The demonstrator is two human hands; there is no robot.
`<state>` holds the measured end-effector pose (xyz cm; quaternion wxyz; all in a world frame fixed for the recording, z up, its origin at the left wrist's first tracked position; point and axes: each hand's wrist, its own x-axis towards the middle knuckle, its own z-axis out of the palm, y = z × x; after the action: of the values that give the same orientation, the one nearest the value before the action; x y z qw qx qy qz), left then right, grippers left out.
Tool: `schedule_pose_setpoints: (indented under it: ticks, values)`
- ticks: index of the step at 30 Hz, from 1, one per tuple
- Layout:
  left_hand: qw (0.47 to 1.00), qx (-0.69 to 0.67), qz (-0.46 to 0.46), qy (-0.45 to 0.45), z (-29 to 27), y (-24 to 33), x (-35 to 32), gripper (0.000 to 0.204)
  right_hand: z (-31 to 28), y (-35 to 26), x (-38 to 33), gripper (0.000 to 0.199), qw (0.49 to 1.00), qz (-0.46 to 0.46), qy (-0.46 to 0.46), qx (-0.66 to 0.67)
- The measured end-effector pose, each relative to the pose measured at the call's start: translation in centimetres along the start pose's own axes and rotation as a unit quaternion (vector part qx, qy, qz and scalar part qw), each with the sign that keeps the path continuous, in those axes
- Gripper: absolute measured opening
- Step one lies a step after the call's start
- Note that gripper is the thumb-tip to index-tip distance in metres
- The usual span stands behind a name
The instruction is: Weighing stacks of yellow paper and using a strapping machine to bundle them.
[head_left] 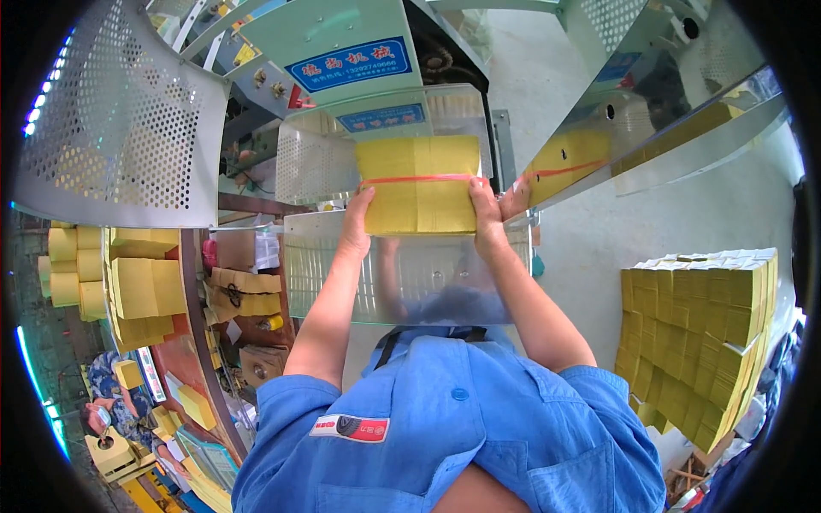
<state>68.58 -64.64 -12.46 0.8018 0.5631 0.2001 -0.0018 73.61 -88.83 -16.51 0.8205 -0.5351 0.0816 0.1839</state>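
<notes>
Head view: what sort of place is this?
Likely a factory workshop, perhaps for paper goods: perforated metal guard at left, banded yellow bundle in hand, big yellow stack at right.

Yellow bundle (pixel 419 207): blocky, faint crease down its middle
Red band (pixel 415 179): stretched across, side to side
Place: gripped between both hands (pixel 358 221)

yellow bundle (pixel 419 207), red band (pixel 419 179), blue shirt (pixel 432 393)

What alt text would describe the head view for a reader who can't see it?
A person in a blue shirt holds a yellow paper bundle with a red band between left grip and right grip, at a grey machine. More yellow bundles are piled at right.
</notes>
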Motion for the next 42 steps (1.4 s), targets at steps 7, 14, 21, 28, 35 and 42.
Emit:
schedule_pose_setpoints:
  ticks: [7,14,21,28,35,42]
  values:
    - [0.999,0.017,0.038,-0.004,-0.7,0.4,-3.5,0.048,2.8,-3.4,-4.1,0.066,1.0,0.004,0.003,0.005]
    - [0.935,0.35,0.05,-0.017,-8.2,3.2,-12.4,0.038,4.8,1.8,-13.0,0.058,0.995,-0.049,-0.023,-0.08]
    - [0.986,0.127,-0.097,0.046,-16.0,1.9,-12.5,0.047,2.9,0.3,-17.7,0.035,0.908,-0.009,0.15,-0.391]
    - [0.981,-0.033,-0.187,0.045,-10.7,-1.1,-10.0,0.055,3.0,0.7,-14.6,0.034,0.962,-0.01,0.258,-0.088]
    - [0.962,0.056,-0.248,-0.103,-12.1,-4.3,-10.1,0.051,6.8,10.0,-12.5,0.038,0.947,-0.017,0.215,-0.236]
    - [0.929,0.078,-0.285,-0.225,-6.5,-5.4,-13.8,0.049,2.2,9.0,-26.6,0.035,0.939,-0.061,0.335,-0.037]
